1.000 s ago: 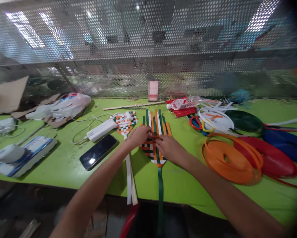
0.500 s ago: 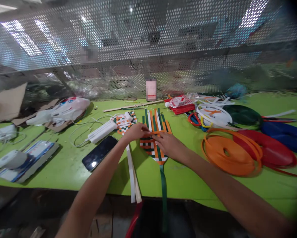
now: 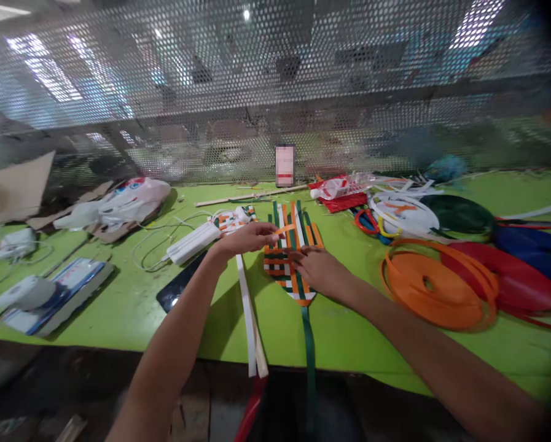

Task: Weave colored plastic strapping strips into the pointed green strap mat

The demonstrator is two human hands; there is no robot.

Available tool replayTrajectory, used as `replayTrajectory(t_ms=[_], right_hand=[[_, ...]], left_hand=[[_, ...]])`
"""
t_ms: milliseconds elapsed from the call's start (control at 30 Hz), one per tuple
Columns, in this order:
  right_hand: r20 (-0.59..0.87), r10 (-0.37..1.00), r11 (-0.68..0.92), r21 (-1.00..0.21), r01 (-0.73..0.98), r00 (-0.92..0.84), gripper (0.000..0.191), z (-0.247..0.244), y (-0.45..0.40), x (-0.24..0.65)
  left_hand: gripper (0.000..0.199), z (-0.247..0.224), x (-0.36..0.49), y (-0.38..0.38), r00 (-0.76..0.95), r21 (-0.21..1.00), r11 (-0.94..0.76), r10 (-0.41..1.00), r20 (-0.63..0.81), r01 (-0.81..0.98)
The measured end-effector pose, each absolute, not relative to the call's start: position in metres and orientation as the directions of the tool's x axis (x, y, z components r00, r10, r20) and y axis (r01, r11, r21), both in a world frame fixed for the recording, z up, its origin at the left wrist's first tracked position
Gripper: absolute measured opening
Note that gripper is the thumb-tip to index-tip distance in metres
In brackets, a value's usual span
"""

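Note:
A woven piece of green, orange and white strips point(image 3: 295, 283) lies on the green table, its loose strip ends fanned toward the back and one long green strip point(image 3: 308, 344) hanging over the front edge. My left hand point(image 3: 252, 238) pinches a short orange strip point(image 3: 285, 229), which is raised over the upper left part of the weave. On the right side of the weave rests my right hand point(image 3: 319, 267), fingers spread over the strips, with nothing visible in it. A second woven piece point(image 3: 229, 219) lies behind my left forearm, partly hidden.
A black phone point(image 3: 178, 287), a white power strip point(image 3: 193, 243) and cables are at the left. White and pale strips point(image 3: 247, 313) cross the front edge. Orange point(image 3: 434, 291), red point(image 3: 510, 276) and other coils lie right. A pink-screened phone point(image 3: 285, 166) stands at the mesh.
My left hand has moved back to the left, lifting the end of the orange strip off the weave. My right hand's fingers are now more spread. The view has shifted slightly.

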State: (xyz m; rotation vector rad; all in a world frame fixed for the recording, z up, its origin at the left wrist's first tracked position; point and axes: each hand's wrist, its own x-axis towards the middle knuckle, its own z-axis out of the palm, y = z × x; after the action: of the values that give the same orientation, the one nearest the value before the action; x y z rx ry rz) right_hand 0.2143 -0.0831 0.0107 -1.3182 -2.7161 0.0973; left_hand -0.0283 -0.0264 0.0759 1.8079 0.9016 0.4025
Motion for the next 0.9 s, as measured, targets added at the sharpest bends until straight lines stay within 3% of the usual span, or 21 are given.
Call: replayTrajectory(t_ms=[133, 300, 467, 667, 900], right_hand=[[0.099, 0.784, 0.62, -0.092, 0.779, -0.612, 0.041, 0.01, -0.083, 0.216], [0.123, 0.784, 0.62, -0.101, 0.778, -0.609, 0.045, 0.009, -0.084, 0.217], [0.153, 0.77, 0.636, -0.109, 0.764, -0.619, 0.046, 0.002, -0.082, 0.219], [0.164, 0.764, 0.643, -0.115, 0.757, -0.624, 0.048, 0.0, -0.082, 0.22], [0.116, 0.774, 0.632, -0.085, 0.77, -0.623, 0.047, 0.008, -0.084, 0.217]], left_hand=[[0.048, 0.079, -0.036, -0.028, 0.689, 0.918, -0.14, 0.704, -0.171, 0.371], [0.047, 0.072, -0.047, -0.025, 0.461, 0.9, -0.123, 0.883, -0.093, 0.418], [0.034, 0.062, -0.057, -0.022, 0.351, 0.711, -0.219, 0.935, -0.041, 0.668], [0.02, 0.049, -0.054, -0.02, 0.322, 0.525, -0.251, 0.946, -0.047, 0.813], [0.018, 0.034, -0.044, -0.02, 0.268, 0.475, -0.211, 0.962, -0.055, 0.854]])
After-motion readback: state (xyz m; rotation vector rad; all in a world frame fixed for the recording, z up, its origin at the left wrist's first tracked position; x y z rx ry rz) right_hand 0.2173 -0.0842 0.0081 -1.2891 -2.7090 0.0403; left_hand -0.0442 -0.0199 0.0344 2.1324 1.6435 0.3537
